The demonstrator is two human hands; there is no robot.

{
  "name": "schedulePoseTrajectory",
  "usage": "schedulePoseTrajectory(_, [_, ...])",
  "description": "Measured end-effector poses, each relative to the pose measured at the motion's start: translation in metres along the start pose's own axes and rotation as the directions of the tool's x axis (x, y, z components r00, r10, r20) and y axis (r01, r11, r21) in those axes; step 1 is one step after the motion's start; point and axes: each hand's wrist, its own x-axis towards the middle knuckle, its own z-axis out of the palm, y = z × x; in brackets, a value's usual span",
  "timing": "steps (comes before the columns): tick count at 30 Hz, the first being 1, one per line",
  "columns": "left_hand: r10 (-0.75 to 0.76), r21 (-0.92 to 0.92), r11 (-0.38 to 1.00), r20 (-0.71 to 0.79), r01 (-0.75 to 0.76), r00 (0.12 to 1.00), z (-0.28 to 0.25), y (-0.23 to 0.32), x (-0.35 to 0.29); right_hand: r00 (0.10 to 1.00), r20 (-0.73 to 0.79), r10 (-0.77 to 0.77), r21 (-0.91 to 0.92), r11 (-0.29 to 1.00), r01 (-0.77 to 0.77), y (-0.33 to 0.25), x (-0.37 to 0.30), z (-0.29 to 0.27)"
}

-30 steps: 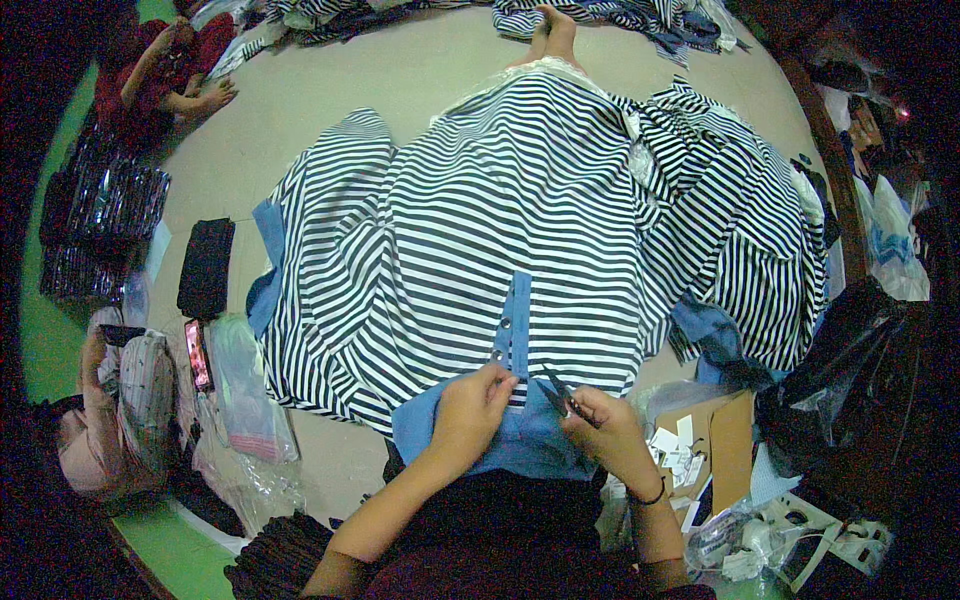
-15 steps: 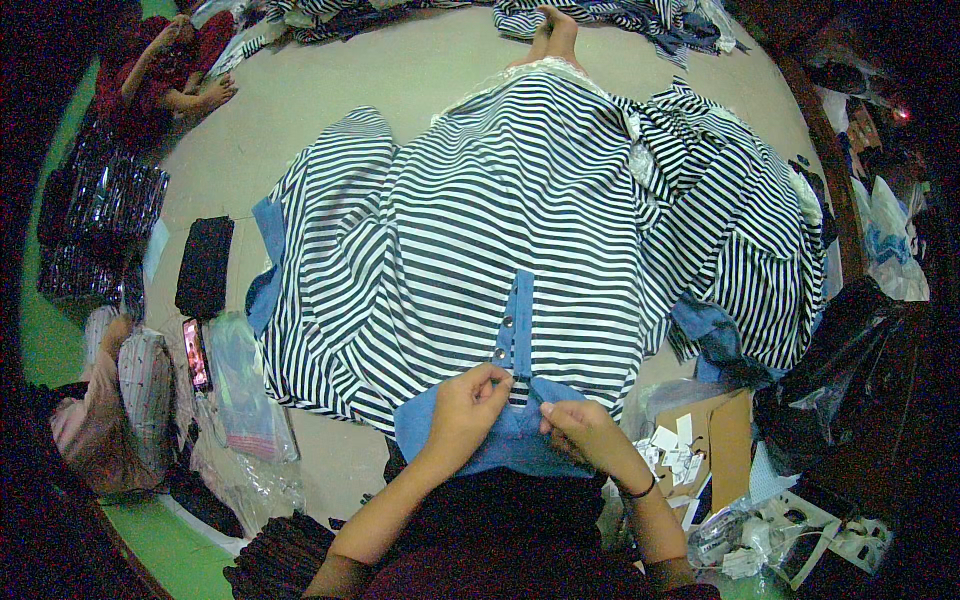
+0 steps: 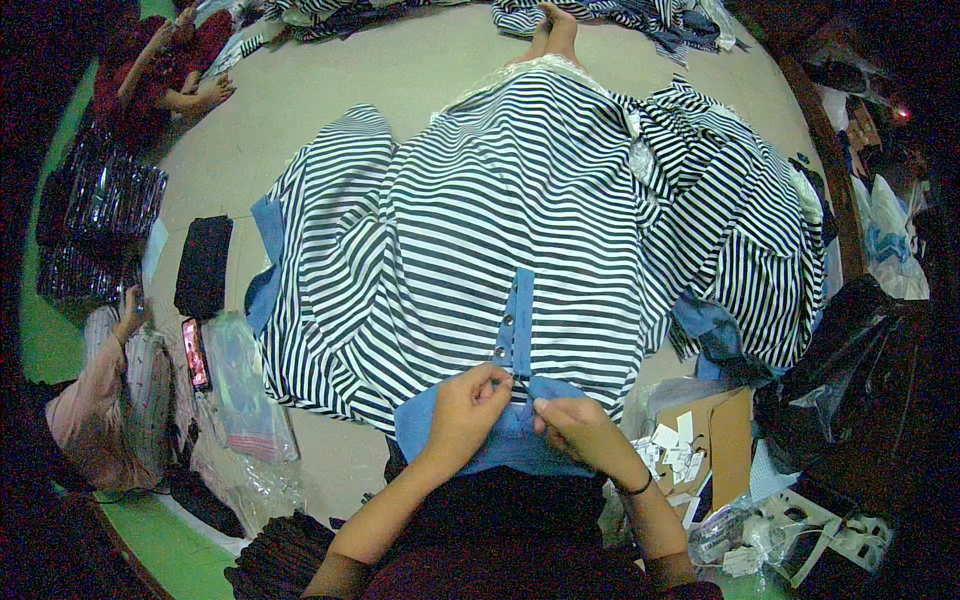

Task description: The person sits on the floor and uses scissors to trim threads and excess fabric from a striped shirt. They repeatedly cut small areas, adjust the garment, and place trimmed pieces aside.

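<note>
Spread before me lies a black-and-white striped shirt (image 3: 450,220) with a blue collar (image 3: 520,458) and a blue front placket (image 3: 524,310) with dark buttons. The collar end is closest to my body. My left hand (image 3: 468,405) is closed, thumb and finger pinching the shirt where placket and collar meet. Just to its right, my right hand (image 3: 578,428) is closed in a pinch against the collar's edge. Whatever small thing lies between its fingertips is too small to make out. A dark band circles my right wrist.
More striped shirts (image 3: 760,230) are heaped at right. A cardboard box (image 3: 728,440) of white tags stands near my right forearm, beside clear plastic (image 3: 740,535). At left are a lit phone (image 3: 195,352), a black pouch-like item (image 3: 204,265), plastic bags (image 3: 250,390) and a seated person (image 3: 110,400).
My right hand has shifted slightly left, toward my left hand, which keeps its place. At left, the seated person's hand has risen. The shirt lies as before.
</note>
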Motion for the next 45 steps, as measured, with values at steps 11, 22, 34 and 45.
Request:
schedulePoseTrajectory(11, [-0.012, 0.260, 0.965, -0.044, 0.023, 0.999, -0.047, 0.010, -0.043, 0.876, -0.242, -0.418, -0.447, 0.849, 0.281, -0.008, -0.012, -0.002])
schedulePoseTrajectory(22, [-0.547, 0.821, 0.479, 0.555, -0.310, 0.626, -0.127, -0.046, -0.114, 0.938, -0.113, -0.328, -0.751, 0.646, 0.135, -0.013, -0.023, -0.006])
schedulePoseTrajectory(34, [0.528, 0.366, 0.561, 0.532, -0.742, 0.662, -0.012, 0.028, 0.019, 0.492, -0.822, -0.285, -0.484, 0.806, -0.342, 0.095, 0.022, -0.089])
schedulePoseTrajectory(45, [0.333, 0.212, 0.481, 0.854, -0.851, 0.401, 0.009, -0.013, -0.013, 0.580, -0.753, -0.311, -0.621, 0.628, -0.469, 0.050, 0.024, -0.101])
